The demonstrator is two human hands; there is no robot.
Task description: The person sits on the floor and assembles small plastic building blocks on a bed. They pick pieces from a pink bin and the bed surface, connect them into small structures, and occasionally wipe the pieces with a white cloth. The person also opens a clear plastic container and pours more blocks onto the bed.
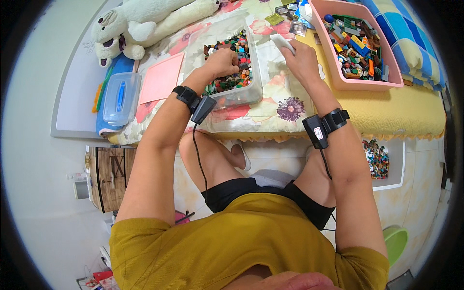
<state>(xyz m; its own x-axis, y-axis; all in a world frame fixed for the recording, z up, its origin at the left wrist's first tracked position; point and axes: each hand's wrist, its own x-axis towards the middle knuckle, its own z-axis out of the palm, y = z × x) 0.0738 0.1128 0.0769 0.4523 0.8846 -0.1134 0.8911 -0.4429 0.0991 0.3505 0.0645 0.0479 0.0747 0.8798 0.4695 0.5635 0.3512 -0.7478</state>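
My left hand (223, 63) reaches over the clear plastic bin (254, 87), which holds many small toy building bricks (225, 86) in mixed colours. Its fingers are curled together, and whatever they may hold is hidden. To the right of that bin, above the flowered bedspread, my right hand (300, 60) is closed on a flat white piece (282, 42); its exact kind does not show. A pink bin (333, 79) full of larger bricks stands just beyond my right hand.
A pink sheet (162, 79) and a clear lid with a blue handle (120, 99) lie at the left. White plush bears (140, 26) rest behind them. Small packets (285, 17) lie at the back. On the floor at right stand a white brick tub (395, 164) and a green basin (396, 244).
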